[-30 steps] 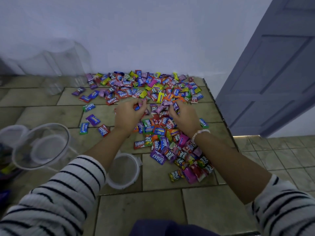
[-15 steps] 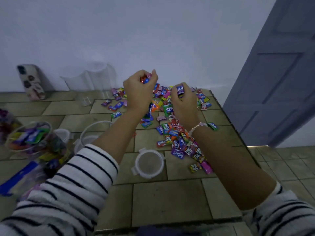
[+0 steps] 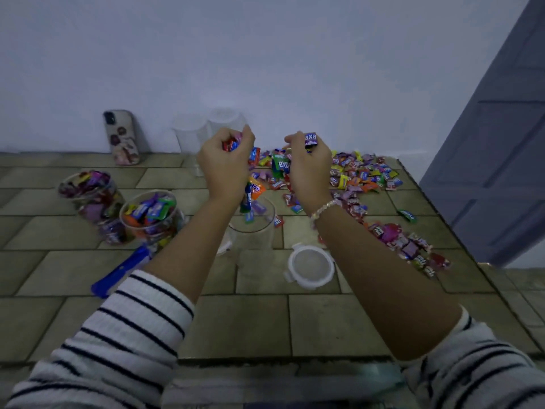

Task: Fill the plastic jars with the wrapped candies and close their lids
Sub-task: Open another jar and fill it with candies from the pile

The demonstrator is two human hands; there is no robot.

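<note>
A green candy wrapper (image 3: 280,165) and a purple candy wrapper (image 3: 310,139) show "axa", seemingly mirrored.

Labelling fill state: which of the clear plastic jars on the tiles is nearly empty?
The clear plastic jar directly below the left hand, with candies dropping in. The two clear jars at left are heaped with wrapped candies.

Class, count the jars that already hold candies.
3: two nearly full jars at left, and one clear jar under the hands, just receiving candies. Others may be hidden.
</note>
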